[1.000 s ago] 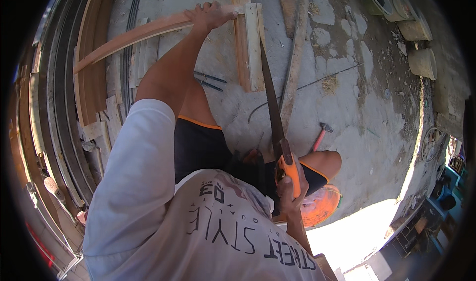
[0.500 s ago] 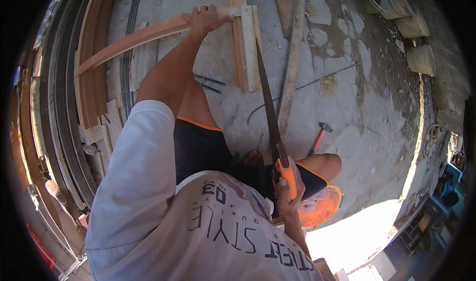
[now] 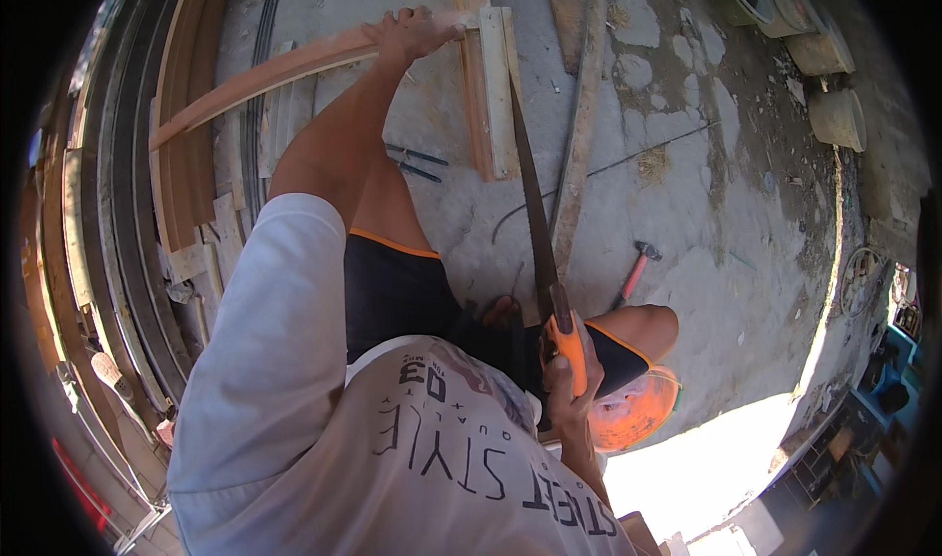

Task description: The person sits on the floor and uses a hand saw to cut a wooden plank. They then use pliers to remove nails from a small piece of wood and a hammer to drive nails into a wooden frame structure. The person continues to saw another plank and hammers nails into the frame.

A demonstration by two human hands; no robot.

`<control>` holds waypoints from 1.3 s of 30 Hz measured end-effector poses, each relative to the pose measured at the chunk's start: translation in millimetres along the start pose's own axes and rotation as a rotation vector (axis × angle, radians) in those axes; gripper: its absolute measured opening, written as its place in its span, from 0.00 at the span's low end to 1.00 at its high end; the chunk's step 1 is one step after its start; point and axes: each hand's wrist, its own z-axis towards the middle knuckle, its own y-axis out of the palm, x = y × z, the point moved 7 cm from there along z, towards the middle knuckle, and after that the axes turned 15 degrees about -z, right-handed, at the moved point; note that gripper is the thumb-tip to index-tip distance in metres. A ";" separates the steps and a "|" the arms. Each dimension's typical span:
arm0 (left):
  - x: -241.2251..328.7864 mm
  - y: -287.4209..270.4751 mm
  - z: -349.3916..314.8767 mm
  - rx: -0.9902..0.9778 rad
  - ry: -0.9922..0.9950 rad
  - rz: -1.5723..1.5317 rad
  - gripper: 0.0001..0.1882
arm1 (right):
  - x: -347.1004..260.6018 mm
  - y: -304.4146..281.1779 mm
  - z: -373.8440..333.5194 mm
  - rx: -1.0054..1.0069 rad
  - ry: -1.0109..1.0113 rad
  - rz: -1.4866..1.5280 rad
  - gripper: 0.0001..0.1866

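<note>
My right hand (image 3: 571,377) is closed around the orange handle of a handsaw (image 3: 535,208), close to my right thigh. The long dark blade slants up and away, its far end beside a short pale wooden block (image 3: 498,95). With my left arm stretched forward, my left hand (image 3: 417,36) grips the far end of a long reddish wooden plank (image 3: 294,68) that runs off to the left. That end meets the pale block, which lies along another timber (image 3: 475,114). Any cut is too small to make out.
A hammer with a red handle (image 3: 633,277) lies on the concrete right of the saw. An orange bucket (image 3: 638,409) is by my right leg. Long boards (image 3: 186,163) are stacked at the left. A narrow plank (image 3: 579,134) lies right of the blade, and pails (image 3: 837,119) stand far right.
The scene sits slightly shifted in the picture. Both hands keep their holds, and the saw and plank show hardly any movement.
</note>
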 end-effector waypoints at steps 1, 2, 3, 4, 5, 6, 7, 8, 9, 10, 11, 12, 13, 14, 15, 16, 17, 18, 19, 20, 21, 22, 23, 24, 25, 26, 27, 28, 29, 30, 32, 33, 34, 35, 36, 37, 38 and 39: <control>-6.4 4.7 0.9 0.003 0.003 -0.002 0.55 | -6.6 12.8 37.0 -0.001 -0.010 0.020 0.31; -9.2 6.9 2.8 0.012 0.007 -0.005 0.55 | -13.7 27.4 80.2 0.000 -0.027 0.039 0.29; -8.6 7.7 4.1 0.015 0.008 -0.009 0.56 | -20.0 39.3 114.3 0.004 -0.040 0.059 0.27; -10.4 7.8 4.5 0.014 0.008 -0.010 0.56 | -23.9 46.4 126.9 0.008 -0.049 0.082 0.25; -12.3 7.6 4.6 0.012 0.010 -0.011 0.56 | -23.1 45.6 117.8 0.013 -0.070 0.052 0.27; -16.1 11.6 -0.6 -0.007 -0.006 -0.020 0.55 | -18.8 39.8 96.9 0.012 -0.084 0.011 0.28; -12.0 5.8 0.8 -0.010 -0.012 -0.026 0.54 | -16.0 32.3 77.8 0.021 -0.113 -0.023 0.30; -11.8 3.9 1.0 -0.021 -0.024 -0.038 0.54 | -15.9 20.9 47.4 0.017 -0.045 0.000 0.32; -9.0 3.8 0.4 -0.008 -0.008 -0.053 0.54 | -10.0 8.7 8.9 0.031 -0.018 0.001 0.33; -16.1 3.6 -1.3 0.002 -0.010 -0.069 0.54 | -6.9 -3.1 -26.8 0.029 0.009 -0.004 0.34; -20.1 4.0 -3.3 0.015 -0.005 -0.084 0.54 | 0.4 -12.2 -47.0 0.048 -0.011 -0.032 0.35; -17.8 3.3 -3.2 0.011 -0.016 -0.068 0.53 | 2.0 -11.9 -44.1 0.056 -0.019 -0.027 0.35; -14.7 5.0 -4.4 0.008 -0.028 -0.051 0.53 | 3.2 -11.5 -41.2 0.061 -0.027 -0.023 0.35; -13.4 4.9 -4.8 0.004 -0.042 -0.035 0.53 | 3.9 -10.2 -37.9 0.065 -0.035 -0.020 0.35; -4.7 2.2 0.2 0.013 -0.024 -0.036 0.53 | 9.2 3.9 -9.9 0.027 -0.026 0.046 0.33; -4.2 4.5 0.9 0.010 -0.019 -0.040 0.53 | 10.5 23.2 33.1 0.010 -0.018 0.078 0.32; -5.6 6.8 -0.3 0.009 -0.020 -0.044 0.52 | 12.4 42.9 77.0 -0.010 -0.009 0.111 0.31; -5.1 6.1 -1.1 0.004 -0.029 -0.048 0.52 | 7.6 51.6 102.7 -0.004 -0.016 0.122 0.30; -2.5 1.6 -0.3 0.004 -0.031 -0.041 0.52 | 4.7 60.5 128.3 0.001 -0.026 0.137 0.28; -4.8 2.6 -2.8 -0.008 -0.039 -0.039 0.51 | 4.1 61.4 128.7 -0.007 -0.022 0.141 0.28; -6.5 4.9 -1.4 -0.016 -0.032 -0.032 0.52 | 2.8 61.8 130.4 -0.010 -0.024 0.147 0.28; -9.5 4.4 1.3 -0.024 -0.024 -0.025 0.52 | 8.9 62.8 127.2 -0.012 -0.021 0.143 0.28; -11.5 5.5 2.7 -0.031 -0.014 -0.017 0.53 | 10.9 60.2 120.2 -0.027 -0.005 0.139 0.28; -8.9 3.5 3.8 -0.026 -0.006 -0.022 0.53 | 12.2 57.5 114.2 -0.034 0.012 0.137 0.29; -7.7 3.2 3.3 -0.025 -0.002 -0.028 0.53 | 9.5 48.7 93.2 -0.058 0.046 0.132 0.30; -9.2 3.7 0.6 -0.024 -0.002 -0.032 0.53 | 9.3 38.1 66.6 -0.043 0.030 0.090 0.31; -12.9 3.1 1.8 -0.012 0.007 -0.029 0.54 | 7.8 26.6 39.3 -0.026 0.016 0.047 0.33; -19.1 7.1 2.8 -0.003 0.012 -0.028 0.54 | 7.0 12.3 6.4 -0.007 0.011 0.016 0.35; -26.3 10.0 4.1 0.005 0.011 -0.030 0.54 | 6.0 -1.9 -25.2 0.006 0.008 -0.017 0.37; -20.6 8.7 2.2 0.012 0.017 -0.051 0.53 | 3.6 -9.2 -43.7 -0.004 0.065 0.010 0.39; -9.6 7.7 -2.4 0.027 0.025 -0.094 0.50 | 11.3 -6.0 -38.2 0.008 0.015 -0.032 0.40; -10.4 6.8 -1.3 0.028 0.020 -0.071 0.52 | 12.3 -0.1 -28.0 0.010 -0.019 -0.050 0.40; -3.3 6.6 2.7 0.037 0.032 -0.045 0.53 | 16.3 16.4 9.1 0.032 -0.038 0.000 0.37; -6.3 8.0 2.5 0.036 0.025 -0.022 0.55 | 17.6 33.6 50.1 0.034 -0.060 0.043 0.34; -8.3 7.5 1.2 0.027 0.022 -0.035 0.55 | 12.9 45.2 82.5 0.023 -0.074 0.078 0.32; -2.0 7.8 1.2 0.013 0.030 -0.055 0.56 | 6.8 54.4 113.2 0.027 -0.082 0.108 0.29; -4.4 7.9 1.1 -0.003 0.029 -0.065 0.56 | 6.2 56.7 112.6 0.009 -0.039 0.139 0.29; -9.1 5.7 5.2 0.016 0.033 -0.046 0.56 | 5.2 59.3 111.3 -0.010 0.001 0.172 0.29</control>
